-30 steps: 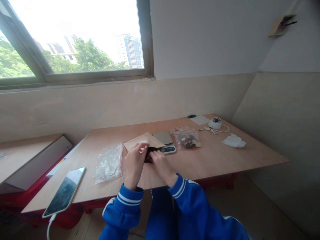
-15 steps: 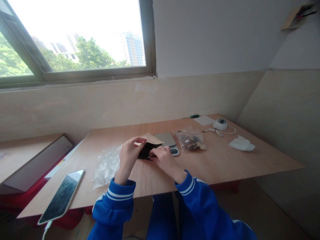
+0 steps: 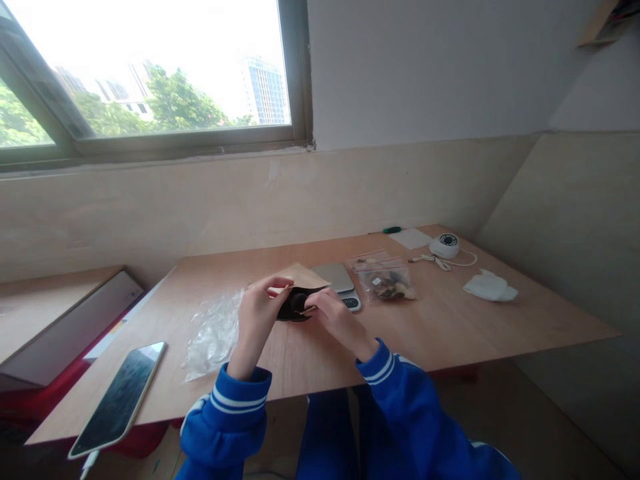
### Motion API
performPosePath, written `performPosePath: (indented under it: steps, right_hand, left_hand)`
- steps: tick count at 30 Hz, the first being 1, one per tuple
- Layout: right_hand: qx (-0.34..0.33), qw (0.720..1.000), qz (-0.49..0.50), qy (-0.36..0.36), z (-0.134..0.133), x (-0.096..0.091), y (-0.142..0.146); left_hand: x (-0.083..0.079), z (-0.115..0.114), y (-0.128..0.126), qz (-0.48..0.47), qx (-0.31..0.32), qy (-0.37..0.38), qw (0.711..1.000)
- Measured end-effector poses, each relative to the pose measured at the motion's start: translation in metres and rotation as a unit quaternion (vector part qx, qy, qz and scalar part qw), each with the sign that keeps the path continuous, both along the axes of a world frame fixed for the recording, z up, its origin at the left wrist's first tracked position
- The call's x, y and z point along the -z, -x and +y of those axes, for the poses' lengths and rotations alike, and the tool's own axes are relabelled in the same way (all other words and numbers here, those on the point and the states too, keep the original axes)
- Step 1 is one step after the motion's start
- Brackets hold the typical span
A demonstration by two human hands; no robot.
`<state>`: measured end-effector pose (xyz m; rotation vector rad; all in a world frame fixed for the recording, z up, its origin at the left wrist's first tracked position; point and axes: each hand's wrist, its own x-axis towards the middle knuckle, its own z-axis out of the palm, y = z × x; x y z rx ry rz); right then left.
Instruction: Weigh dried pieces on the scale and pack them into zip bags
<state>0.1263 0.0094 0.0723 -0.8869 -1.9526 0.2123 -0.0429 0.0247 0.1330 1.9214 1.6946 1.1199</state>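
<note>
A brown kraft paper bag (image 3: pixel 300 274) with a dark inside is held over the table, its mouth gaping toward me. My left hand (image 3: pixel 261 310) pinches the rim at the left side of the mouth. At the right side, the fingers of my right hand (image 3: pixel 336 318) are closed on the rim. A dark rounded shape shows inside the mouth; I cannot make out what it is. Just behind my right hand sits a kitchen scale (image 3: pixel 334 275), partly hidden. Clear zip bags (image 3: pixel 387 280) with dark and pale dried pieces lie right of the scale.
Crumpled clear plastic (image 3: pixel 213 333) lies left of my left hand. A phone (image 3: pixel 120 397) with a cable rests at the table's left edge. To the right are a white dome camera (image 3: pixel 445 246), a white tissue (image 3: pixel 490 287), a paper sheet (image 3: pixel 411 238) and a green-handled screwdriver (image 3: pixel 392 230).
The bag's mouth has opened wider, and my right hand has shifted slightly right along with its rim. My left hand keeps its pinch. The whole view has shifted a little.
</note>
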Motion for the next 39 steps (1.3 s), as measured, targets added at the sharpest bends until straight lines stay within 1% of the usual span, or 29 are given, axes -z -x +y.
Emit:
performPosePath:
  steps: [3,5,7,9,11,12,15,17,19,22,24,26,29,31,34,36,38,39]
  right_hand:
    - [0.0,0.995,0.096,-0.005,-0.005,-0.008,-0.001]
    - [0.03,0.988,0.154,-0.01,-0.009,-0.009,-0.006]
    - [0.094,0.973,0.212,-0.01,-0.009,-0.006,-0.017]
    - [0.17,0.951,0.257,-0.01,-0.004,0.004,-0.032]
    - [0.22,0.94,0.259,-0.002,0.007,0.018,-0.048]
    - [0.231,0.943,0.241,0.005,0.016,0.026,-0.054]
    - [0.224,0.964,0.136,0.038,0.049,0.046,-0.065]
    - [0.221,0.973,0.051,0.054,0.073,0.055,-0.066]
    - [0.231,0.97,-0.04,0.066,0.091,0.059,-0.063]
    - [0.271,0.948,-0.156,0.064,0.103,0.061,-0.056]
    - [0.293,0.932,-0.209,0.043,0.1,0.061,-0.05]
    - [0.296,0.923,-0.244,0.026,0.094,0.062,-0.041]
    - [0.275,0.919,-0.282,0.027,0.084,0.063,-0.029]
    - [0.265,0.92,-0.285,0.039,0.08,0.063,-0.023]
    - [0.275,0.93,-0.237,0.049,0.068,0.058,-0.019]
    - [0.279,0.946,-0.162,0.03,0.051,0.051,-0.016]
    - [0.245,0.967,-0.07,-0.01,0.026,0.042,-0.009]
    - [0.205,0.978,-0.035,-0.033,0.013,0.038,-0.004]
  left_hand:
    - [-0.002,0.002,0.001,0.0,-0.015,0.001,1.0]
    - [-0.003,0.003,0.003,0.001,-0.027,-0.001,1.0]
    - [-0.004,0.005,0.007,-0.001,-0.043,-0.006,0.999]
    - [-0.003,0.006,0.012,-0.014,-0.055,-0.015,0.998]
    - [-0.001,0.006,0.015,-0.042,-0.057,-0.03,0.997]
    - [0.0,0.006,0.016,-0.06,-0.053,-0.037,0.996]
    - [0.004,0.003,0.015,-0.111,-0.036,-0.051,0.992]
    - [0.007,0.0,0.014,-0.114,-0.038,-0.059,0.991]
    - [0.01,-0.002,0.016,-0.083,-0.069,-0.073,0.991]
    - [0.015,-0.003,0.025,-0.03,-0.144,-0.08,0.986]
    - [0.019,-0.002,0.033,-0.028,-0.167,-0.076,0.983]
    - [0.023,-0.001,0.039,-0.048,-0.171,-0.067,0.982]
    - [0.026,-0.004,0.041,-0.091,-0.176,-0.054,0.979]
    - [0.027,-0.008,0.042,-0.124,-0.176,-0.057,0.975]
    - [0.028,-0.013,0.046,-0.165,-0.159,-0.065,0.971]
    - [0.03,-0.015,0.05,-0.162,-0.148,-0.066,0.973]
    - [0.034,-0.016,0.053,-0.144,-0.144,-0.07,0.977]
    - [0.036,-0.016,0.053,-0.136,-0.142,-0.072,0.978]
